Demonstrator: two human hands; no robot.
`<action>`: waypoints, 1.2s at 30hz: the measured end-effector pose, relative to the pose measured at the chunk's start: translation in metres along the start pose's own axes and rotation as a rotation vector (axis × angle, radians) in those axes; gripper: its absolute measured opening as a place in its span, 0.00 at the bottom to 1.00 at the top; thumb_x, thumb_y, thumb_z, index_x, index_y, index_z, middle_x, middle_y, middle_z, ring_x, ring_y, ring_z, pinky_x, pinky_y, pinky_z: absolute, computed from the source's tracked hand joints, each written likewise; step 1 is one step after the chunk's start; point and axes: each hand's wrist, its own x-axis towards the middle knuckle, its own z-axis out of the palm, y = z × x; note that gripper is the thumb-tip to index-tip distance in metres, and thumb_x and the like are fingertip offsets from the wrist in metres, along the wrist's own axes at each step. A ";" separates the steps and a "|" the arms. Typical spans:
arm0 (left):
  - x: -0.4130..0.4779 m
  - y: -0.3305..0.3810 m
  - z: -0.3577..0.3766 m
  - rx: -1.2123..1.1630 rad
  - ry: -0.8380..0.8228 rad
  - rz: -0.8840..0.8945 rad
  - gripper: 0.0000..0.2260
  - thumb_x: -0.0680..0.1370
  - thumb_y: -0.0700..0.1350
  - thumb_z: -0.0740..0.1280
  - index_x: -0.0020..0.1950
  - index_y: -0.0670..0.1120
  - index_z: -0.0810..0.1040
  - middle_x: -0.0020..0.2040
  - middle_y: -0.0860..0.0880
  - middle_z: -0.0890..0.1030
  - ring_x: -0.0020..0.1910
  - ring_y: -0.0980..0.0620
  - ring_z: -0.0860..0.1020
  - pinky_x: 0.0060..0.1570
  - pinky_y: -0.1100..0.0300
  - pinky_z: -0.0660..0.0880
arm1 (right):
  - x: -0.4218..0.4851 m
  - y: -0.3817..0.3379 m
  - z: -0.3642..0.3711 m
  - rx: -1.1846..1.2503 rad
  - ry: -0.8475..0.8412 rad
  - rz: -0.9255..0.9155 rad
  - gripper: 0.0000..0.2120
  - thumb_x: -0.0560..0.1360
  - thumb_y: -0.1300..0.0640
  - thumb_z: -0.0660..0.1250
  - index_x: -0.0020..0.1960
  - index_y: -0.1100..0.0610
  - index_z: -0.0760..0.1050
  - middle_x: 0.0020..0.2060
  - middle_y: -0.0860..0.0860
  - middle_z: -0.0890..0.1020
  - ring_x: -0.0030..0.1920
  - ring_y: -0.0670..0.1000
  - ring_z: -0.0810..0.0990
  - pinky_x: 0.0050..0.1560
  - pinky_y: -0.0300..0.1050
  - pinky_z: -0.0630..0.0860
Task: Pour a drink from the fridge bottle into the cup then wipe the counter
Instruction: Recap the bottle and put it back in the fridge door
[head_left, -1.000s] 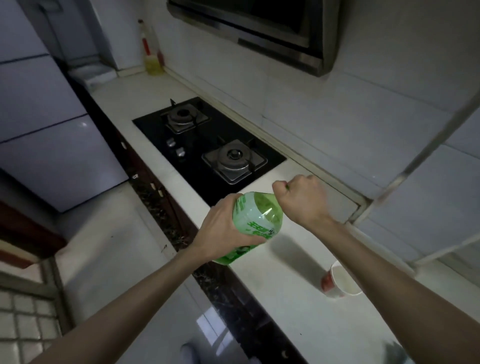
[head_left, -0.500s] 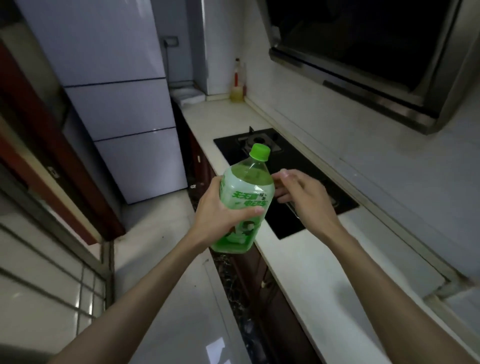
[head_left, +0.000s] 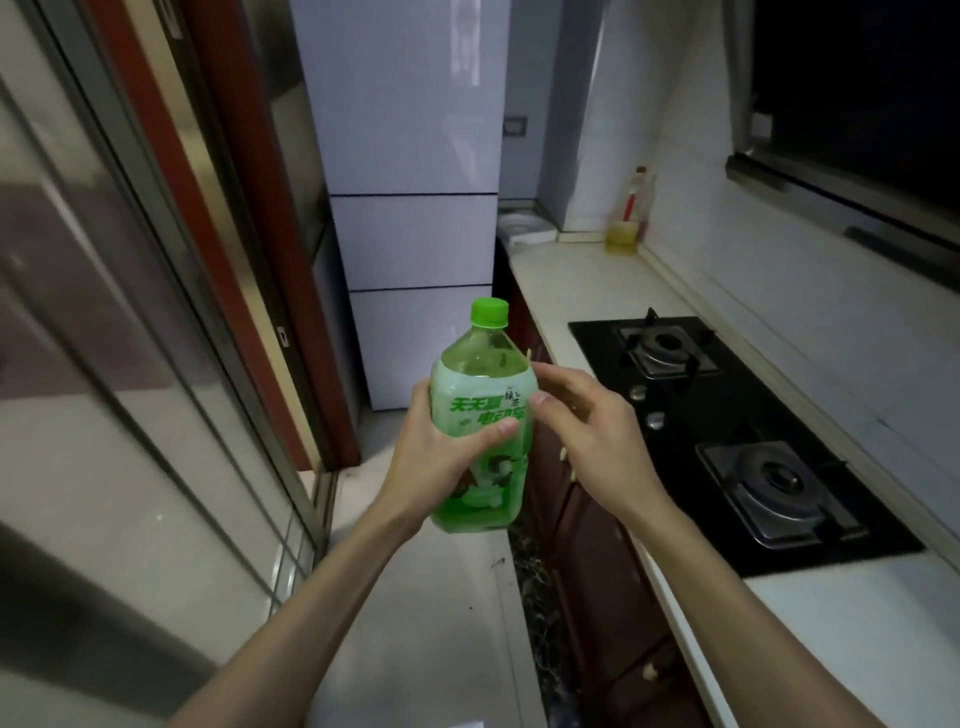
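While left hand (head_left: 441, 462) grips the bottle (head_left: 483, 364), hiding its lower part | right hand (head_left: 587, 431) relaxed; contact unclear

You had a pale counter (head_left: 582, 280) running up the right side of the frame. A black hob (head_left: 691, 415) with two burners sat set into it at right centre. At its far end, upper right of centre, a yellow bottle (head_left: 625, 231) stood by the wall.

Blurred small print on bottle (head_left: 480, 415); hood (head_left: 857, 130) beyond frame edge
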 end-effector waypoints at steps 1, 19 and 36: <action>0.005 -0.001 -0.007 -0.012 0.015 -0.006 0.35 0.63 0.52 0.81 0.66 0.50 0.70 0.56 0.52 0.83 0.52 0.57 0.83 0.48 0.59 0.81 | 0.007 0.000 0.008 0.000 -0.019 -0.012 0.20 0.75 0.49 0.65 0.65 0.53 0.78 0.58 0.46 0.82 0.59 0.45 0.80 0.61 0.50 0.77; 0.166 -0.009 -0.024 0.005 0.217 -0.016 0.39 0.58 0.52 0.83 0.65 0.48 0.71 0.55 0.49 0.84 0.52 0.51 0.84 0.50 0.54 0.81 | 0.186 0.045 0.038 0.094 -0.252 -0.108 0.18 0.78 0.60 0.66 0.67 0.49 0.75 0.57 0.46 0.79 0.54 0.38 0.79 0.51 0.31 0.76; 0.315 -0.044 -0.082 0.038 0.353 -0.076 0.39 0.57 0.52 0.83 0.65 0.47 0.72 0.55 0.48 0.84 0.51 0.51 0.85 0.50 0.54 0.81 | 0.354 0.093 0.111 -0.014 -0.390 -0.174 0.17 0.77 0.60 0.67 0.66 0.55 0.76 0.54 0.45 0.81 0.52 0.38 0.80 0.49 0.27 0.75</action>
